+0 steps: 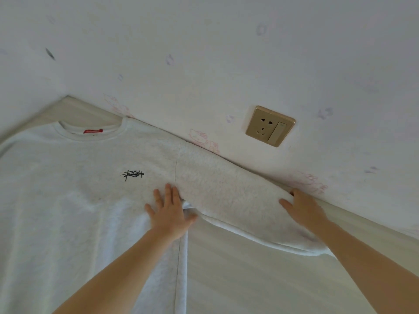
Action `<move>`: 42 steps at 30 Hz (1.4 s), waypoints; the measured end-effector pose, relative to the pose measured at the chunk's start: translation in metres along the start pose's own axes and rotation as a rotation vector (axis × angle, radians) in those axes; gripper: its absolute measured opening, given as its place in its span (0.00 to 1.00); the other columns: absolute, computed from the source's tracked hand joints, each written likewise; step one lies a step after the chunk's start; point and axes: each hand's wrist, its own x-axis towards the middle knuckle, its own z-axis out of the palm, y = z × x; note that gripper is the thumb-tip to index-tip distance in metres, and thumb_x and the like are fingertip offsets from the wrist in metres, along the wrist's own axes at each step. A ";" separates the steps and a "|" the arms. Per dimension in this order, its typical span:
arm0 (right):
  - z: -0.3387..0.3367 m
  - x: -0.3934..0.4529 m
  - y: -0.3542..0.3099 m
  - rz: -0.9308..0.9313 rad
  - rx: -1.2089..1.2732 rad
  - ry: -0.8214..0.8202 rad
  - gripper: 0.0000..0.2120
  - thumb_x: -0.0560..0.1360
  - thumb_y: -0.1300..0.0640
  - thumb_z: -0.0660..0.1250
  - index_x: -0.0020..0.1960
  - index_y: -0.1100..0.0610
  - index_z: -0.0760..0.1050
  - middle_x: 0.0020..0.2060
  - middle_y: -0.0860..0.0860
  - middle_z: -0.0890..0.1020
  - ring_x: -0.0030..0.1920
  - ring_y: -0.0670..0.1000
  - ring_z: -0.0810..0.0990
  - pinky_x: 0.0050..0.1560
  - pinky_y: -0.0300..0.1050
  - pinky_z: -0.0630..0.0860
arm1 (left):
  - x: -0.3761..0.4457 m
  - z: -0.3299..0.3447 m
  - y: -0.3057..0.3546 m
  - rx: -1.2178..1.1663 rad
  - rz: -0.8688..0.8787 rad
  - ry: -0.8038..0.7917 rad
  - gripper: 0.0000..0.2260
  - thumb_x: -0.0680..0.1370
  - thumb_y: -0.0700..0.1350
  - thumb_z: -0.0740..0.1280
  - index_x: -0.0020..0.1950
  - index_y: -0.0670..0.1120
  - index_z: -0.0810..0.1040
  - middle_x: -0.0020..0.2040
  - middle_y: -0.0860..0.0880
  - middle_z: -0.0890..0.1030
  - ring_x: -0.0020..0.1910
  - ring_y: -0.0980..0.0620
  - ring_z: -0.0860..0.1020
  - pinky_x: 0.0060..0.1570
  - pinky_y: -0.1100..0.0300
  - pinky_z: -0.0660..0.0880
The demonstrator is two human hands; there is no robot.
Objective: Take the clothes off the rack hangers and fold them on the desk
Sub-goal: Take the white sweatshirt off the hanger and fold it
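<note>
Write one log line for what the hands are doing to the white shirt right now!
stage: smoothing | sweatshirt: flat on desk | left hand: pressing armpit seam | right hand: holding sleeve | folded: not yet

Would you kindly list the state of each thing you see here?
Sweatshirt: spread flat on desk, front up, unfolded.
Sleeve: stretched along wall.
Left hand: flat, pressing at armpit.
Right hand: resting on sleeve.
Desk: partly covered.
Socket: nothing plugged in.
</note>
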 end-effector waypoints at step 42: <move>-0.143 -0.128 -0.466 -0.683 0.306 -0.177 0.08 0.74 0.62 0.63 0.50 0.61 0.78 0.41 0.54 0.80 0.40 0.53 0.80 0.37 0.40 0.73 | -0.033 -0.072 -0.205 -1.626 -0.489 0.375 0.08 0.81 0.40 0.59 0.49 0.50 0.77 0.44 0.49 0.79 0.45 0.48 0.79 0.51 0.48 0.77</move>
